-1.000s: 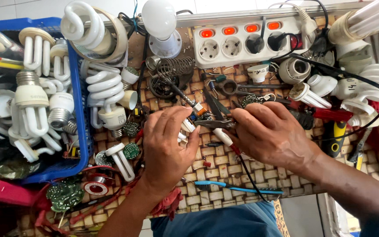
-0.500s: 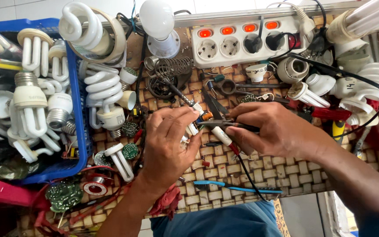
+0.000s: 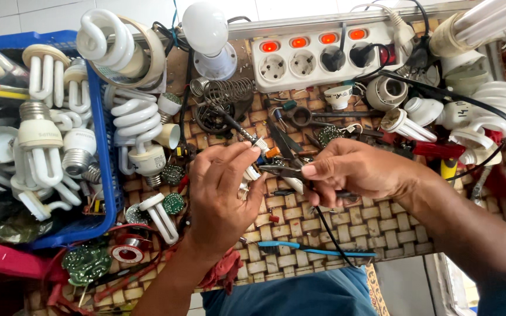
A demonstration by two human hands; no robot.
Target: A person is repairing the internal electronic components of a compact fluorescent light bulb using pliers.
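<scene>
Gripping a small white lamp part [image 3: 254, 173] between its curled fingertips, the left hand [image 3: 225, 196] sits near the middle of the woven mat [image 3: 300, 225]. At its three o'clock, the right hand [image 3: 355, 172] is closed around dark pliers [image 3: 285, 171], their tip just beside the part. A white power strip [image 3: 317, 58] lies at twelve o'clock, a blue crate [image 3: 109, 169] of bulbs at nine, a blue toothbrush [image 3: 311, 248] at five.

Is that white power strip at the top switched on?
On: the power strip shows four glowing orange-red switches along its top edge.
</scene>
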